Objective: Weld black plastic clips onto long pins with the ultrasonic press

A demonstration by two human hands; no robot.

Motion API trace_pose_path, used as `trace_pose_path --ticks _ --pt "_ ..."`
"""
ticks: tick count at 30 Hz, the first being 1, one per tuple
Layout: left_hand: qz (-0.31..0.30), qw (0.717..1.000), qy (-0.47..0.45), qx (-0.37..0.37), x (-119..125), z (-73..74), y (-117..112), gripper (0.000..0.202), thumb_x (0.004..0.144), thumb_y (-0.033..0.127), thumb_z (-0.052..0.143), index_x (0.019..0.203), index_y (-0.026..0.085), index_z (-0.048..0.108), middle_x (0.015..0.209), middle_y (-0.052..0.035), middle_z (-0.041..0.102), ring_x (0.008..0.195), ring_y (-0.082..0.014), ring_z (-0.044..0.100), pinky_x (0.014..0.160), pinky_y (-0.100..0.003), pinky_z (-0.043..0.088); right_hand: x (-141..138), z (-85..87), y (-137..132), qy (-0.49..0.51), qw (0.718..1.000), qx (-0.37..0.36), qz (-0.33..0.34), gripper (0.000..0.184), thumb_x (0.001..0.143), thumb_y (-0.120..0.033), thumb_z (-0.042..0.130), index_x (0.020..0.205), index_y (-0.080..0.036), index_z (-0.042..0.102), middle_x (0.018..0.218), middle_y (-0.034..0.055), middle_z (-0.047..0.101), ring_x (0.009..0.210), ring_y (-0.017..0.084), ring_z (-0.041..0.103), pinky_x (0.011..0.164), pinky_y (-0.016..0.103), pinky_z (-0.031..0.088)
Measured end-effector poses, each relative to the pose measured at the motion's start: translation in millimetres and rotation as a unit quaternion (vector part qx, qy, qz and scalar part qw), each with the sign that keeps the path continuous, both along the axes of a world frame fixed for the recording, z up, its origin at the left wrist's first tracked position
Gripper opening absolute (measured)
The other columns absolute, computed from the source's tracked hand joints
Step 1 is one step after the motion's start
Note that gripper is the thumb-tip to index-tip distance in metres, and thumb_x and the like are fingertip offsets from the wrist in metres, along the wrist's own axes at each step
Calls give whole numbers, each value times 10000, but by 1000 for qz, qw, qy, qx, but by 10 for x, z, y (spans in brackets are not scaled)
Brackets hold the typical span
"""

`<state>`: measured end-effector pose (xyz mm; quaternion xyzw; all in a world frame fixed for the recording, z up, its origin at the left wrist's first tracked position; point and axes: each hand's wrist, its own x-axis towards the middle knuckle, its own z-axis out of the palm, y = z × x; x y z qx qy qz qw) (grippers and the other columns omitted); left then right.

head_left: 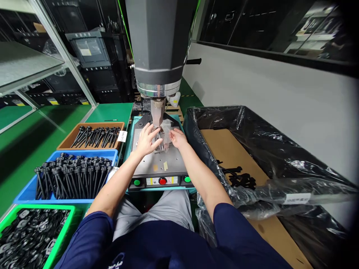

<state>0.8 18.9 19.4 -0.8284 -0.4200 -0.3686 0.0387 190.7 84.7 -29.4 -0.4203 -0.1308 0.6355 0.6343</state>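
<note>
Under the big grey press head [158,45], its metal horn [157,112] points down at the fixture on the machine's metal base plate [148,164]. My left hand [146,140] is at the left of the horn tip, its fingers spread over the fixture. On the other side my right hand [178,138] has its fingers stretched toward the middle. Between my hands is a clear plastic piece [166,135] around the horn tip; my right fingertips are close to its edge, and I cannot tell whether they touch. Any part under the horn is too small to make out.
To my left stand an orange bin [65,141] and a blue bin [21,196] of black stemmed parts, plus a green bin [72,220] of small black parts. A black-lined carton [246,157] stands right. The base front carries a red button [162,181] and green buttons [137,182].
</note>
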Motion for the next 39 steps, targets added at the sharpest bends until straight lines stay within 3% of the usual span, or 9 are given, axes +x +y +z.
trace_pose_path --ticks 5,15,21,26,29,32,33,35,39 --pt "-15 994 95 -46 -2 -22 121 625 881 609 456 1349 202 531 1300 -151 524 1367 -361 311 1074 -532 295 -8 -36 32 -11 1000 -13 2 263 799 19 614 881 -206 506 615 -45 648 517 87 630 456 134 522" --pt "-36 990 129 -54 -62 -38 158 631 887 616 431 1374 221 504 1368 -153 474 1329 -353 341 1056 -516 300 -8 -70 108 -31 999 -34 2 238 788 -19 662 825 -205 518 613 -48 651 526 83 633 461 133 530" --pt "-37 992 98 -65 -25 4 175 614 876 612 462 1339 217 546 1290 -146 510 1312 -347 363 1062 -514 314 84 -101 -12 -66 997 -45 -4 138 835 -179 673 844 -210 539 618 -47 638 520 97 630 488 188 554" --pt "-53 993 81 -66 -2 69 162 635 881 582 485 1370 179 512 1225 -158 554 1298 -340 401 1078 -515 314 207 -143 -160 -98 993 -52 -41 137 818 -187 656 878 -213 536 655 -47 642 511 96 616 457 180 507" --pt "-46 997 30 -57 -37 124 38 613 879 557 513 1354 169 521 1283 -156 551 1353 -332 362 1106 -509 302 293 -117 -285 -116 990 -40 -68 173 790 -152 652 910 -213 543 685 -44 647 537 92 613 489 175 496" --pt "-8 996 -70 -49 -120 127 -248 488 898 485 529 1279 183 577 1347 -128 550 1358 -285 386 1118 -474 325 409 -158 -536 -151 983 -4 -103 256 775 -138 646 1001 -220 560 797 -36 669 643 81 626 613 183 517" --pt "13 993 -109 -47 -156 93 -376 440 906 452 531 1249 184 594 1327 -120 574 1331 -264 428 1110 -455 347 456 -210 -660 -182 976 17 -115 284 771 -148 651 1032 -221 567 858 -25 677 711 87 635 686 202 526" --pt "66 980 -181 -51 -239 -53 -656 365 913 395 536 1195 178 618 1266 -112 618 1253 -232 513 1078 -423 400 559 -383 -964 -321 933 87 -135 316 782 -205 643 1091 -197 577 994 34 682 904 135 639 860 293 516" --pt "194 953 -225 -57 -432 -649 -1199 358 894 348 562 1207 179 604 1271 -122 603 1245 -244 520 1081 -446 400 755 -880 -1648 -587 798 110 -82 417 812 -346 603 1193 -179 587 1229 138 598 1171 265 539 1033 483 413"
